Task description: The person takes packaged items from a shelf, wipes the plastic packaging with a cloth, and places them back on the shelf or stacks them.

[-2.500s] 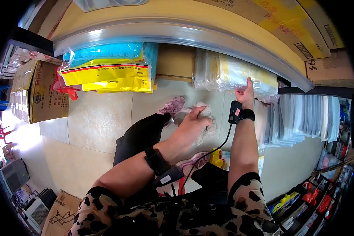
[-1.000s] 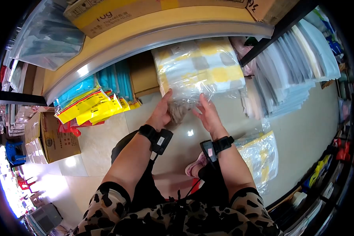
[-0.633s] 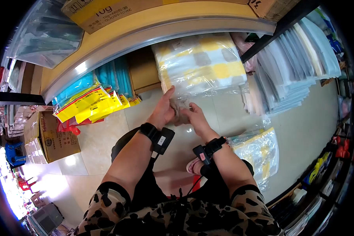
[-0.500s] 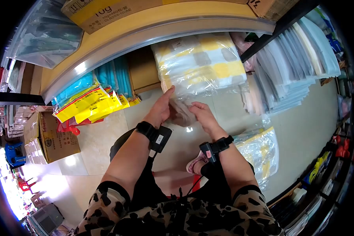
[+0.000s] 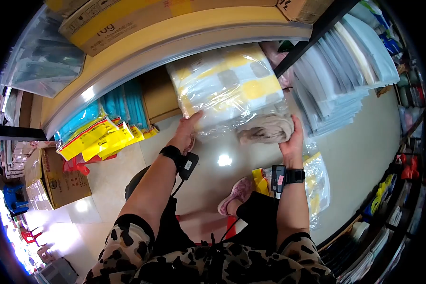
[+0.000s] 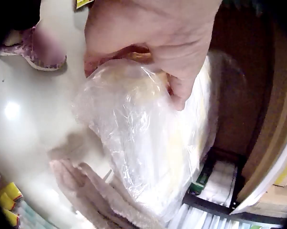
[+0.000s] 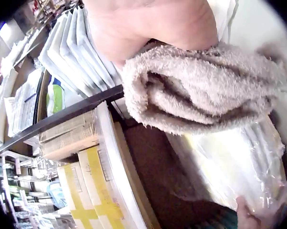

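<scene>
A fluffy greyish-beige towel (image 5: pixel 267 128), bunched up, is held in my right hand (image 5: pixel 293 139), at the front edge of the wrapped fabric stack. The right wrist view shows the towel's looped folds (image 7: pixel 200 90) beneath the palm. My left hand (image 5: pixel 187 132) grips the near left corner of the stack, a clear plastic-wrapped pile of yellow, white and grey checked fabric (image 5: pixel 229 83). In the left wrist view, thumb and fingers pinch the crinkled plastic wrap (image 6: pixel 134 124).
Above the stack runs a shelf edge (image 5: pixel 175 49) bearing cartons. Yellow-labelled blue packs (image 5: pixel 104 135) lie left, hanging grey-white bags (image 5: pixel 331 78) right. A cardboard box (image 5: pixel 59 177) stands on the floor at left; another wrapped pack (image 5: pixel 317 184) lies by the right forearm.
The right hand has swung right, carrying the towel away from the left hand along the stack's front. The left hand now grips the stack's corner alone. The view has shifted slightly.
</scene>
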Available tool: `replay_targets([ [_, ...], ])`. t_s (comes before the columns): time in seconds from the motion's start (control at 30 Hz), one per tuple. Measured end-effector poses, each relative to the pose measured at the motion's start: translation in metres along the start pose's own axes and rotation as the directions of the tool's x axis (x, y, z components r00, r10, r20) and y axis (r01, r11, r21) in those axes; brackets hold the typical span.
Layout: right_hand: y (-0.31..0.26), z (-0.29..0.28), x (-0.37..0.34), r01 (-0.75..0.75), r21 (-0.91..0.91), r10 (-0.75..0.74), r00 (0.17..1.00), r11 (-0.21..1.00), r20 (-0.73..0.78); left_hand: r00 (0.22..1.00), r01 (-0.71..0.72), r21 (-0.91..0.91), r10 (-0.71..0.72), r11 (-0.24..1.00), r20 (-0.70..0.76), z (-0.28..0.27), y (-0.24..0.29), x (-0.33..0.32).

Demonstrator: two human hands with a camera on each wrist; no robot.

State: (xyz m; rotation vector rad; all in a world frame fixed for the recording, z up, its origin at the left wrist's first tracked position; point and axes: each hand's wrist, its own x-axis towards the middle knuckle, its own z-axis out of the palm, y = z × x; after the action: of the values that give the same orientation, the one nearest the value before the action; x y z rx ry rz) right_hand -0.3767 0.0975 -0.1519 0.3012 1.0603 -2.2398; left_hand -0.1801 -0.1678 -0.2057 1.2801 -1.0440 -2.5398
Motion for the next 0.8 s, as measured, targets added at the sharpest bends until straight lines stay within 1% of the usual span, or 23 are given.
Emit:
replay_targets([
  [0.03, -0.004, -0.008, 0.005, 0.049, -0.005, -0.049, 0.999, 0.999, -0.018, 1.000, -0.018, -0.018, 0.018, 1.000, -0.001, 0.002, -0.001, 0.003],
  [0.1, -0.016, -0.015, 0.009, 0.077, 0.005, -0.077, 0.997, 0.997, -0.010, 0.998, -0.055, -0.050, 0.055, 0.997, -0.007, 0.005, -0.001, 0.004],
  [0.13, -0.018, -0.014, 0.011, 0.089, 0.013, -0.089, 0.996, 0.996, -0.006, 0.999, -0.037, -0.019, 0.037, 0.999, -0.022, 0.004, 0.002, 0.003],
  [0.17, -0.025, -0.012, 0.015, 0.094, -0.010, -0.094, 0.993, 0.996, -0.075, 0.999, -0.020, 0.014, 0.021, 1.000, -0.040, 0.002, 0.005, 0.002],
  [0.2, -0.029, -0.019, 0.023, 0.087, -0.039, -0.089, 0.995, 0.995, -0.037, 0.998, -0.004, 0.047, 0.006, 0.999, -0.057, 0.000, 0.011, -0.001],
  [0.27, -0.050, -0.049, 0.046, 0.079, -0.103, -0.075, 0.996, 0.991, 0.041, 1.000, -0.001, 0.088, 0.004, 0.996, -0.026, -0.004, 0.029, -0.019],
  [0.3, -0.059, -0.057, 0.054, 0.059, -0.193, -0.056, 0.998, 0.979, 0.019, 1.000, 0.000, 0.109, 0.001, 0.994, -0.009, -0.008, 0.038, -0.028],
  [0.4, -0.061, -0.072, 0.072, -0.020, -0.484, -0.027, 0.995, 0.875, -0.091, 0.987, 0.147, 0.133, -0.155, 0.980, 0.048, -0.036, 0.058, -0.056],
  [0.43, -0.049, -0.077, 0.083, -0.045, -0.550, -0.003, 0.996, 0.834, -0.087, 0.979, 0.180, 0.152, -0.191, 0.972, 0.065, -0.046, 0.063, -0.066],
  [0.47, -0.036, -0.084, 0.089, -0.130, -0.567, 0.086, 0.991, 0.813, -0.103, 0.971, 0.209, 0.173, -0.226, 0.962, 0.083, -0.053, 0.067, -0.075],
  [0.5, -0.019, -0.072, 0.086, -0.211, -0.583, 0.174, 0.978, 0.785, -0.120, 0.961, 0.248, 0.122, -0.260, 0.961, 0.097, -0.051, 0.074, -0.090],
  [0.53, 0.000, -0.074, 0.095, -0.277, -0.612, 0.290, 0.954, 0.741, -0.081, 0.963, 0.251, 0.130, -0.261, 0.959, 0.068, -0.050, 0.078, -0.102],
  [0.57, 0.023, -0.058, 0.092, -0.428, -0.483, 0.468, 0.883, 0.764, -0.041, 0.962, 0.260, 0.136, -0.268, 0.956, 0.047, -0.050, 0.081, -0.111],
  [0.63, 0.048, -0.014, 0.075, -0.457, -0.470, 0.545, 0.836, 0.755, 0.061, 0.963, 0.263, 0.137, -0.268, 0.955, 0.014, -0.053, 0.085, -0.124],
  [0.67, 0.051, 0.003, 0.063, -0.476, -0.465, 0.582, 0.806, 0.746, 0.109, 0.966, 0.255, 0.137, -0.258, 0.957, 0.003, -0.055, 0.088, -0.129],
  [0.7, 0.048, 0.013, 0.053, -0.456, -0.508, 0.584, 0.803, 0.731, 0.119, 0.969, 0.245, 0.138, -0.246, 0.960, -0.006, -0.057, 0.091, -0.136],
  [0.8, 0.022, 0.048, 0.009, -0.353, -0.640, 0.566, 0.809, 0.683, 0.158, 0.982, 0.181, 0.222, -0.190, 0.958, 0.020, -0.055, 0.107, -0.170],
])
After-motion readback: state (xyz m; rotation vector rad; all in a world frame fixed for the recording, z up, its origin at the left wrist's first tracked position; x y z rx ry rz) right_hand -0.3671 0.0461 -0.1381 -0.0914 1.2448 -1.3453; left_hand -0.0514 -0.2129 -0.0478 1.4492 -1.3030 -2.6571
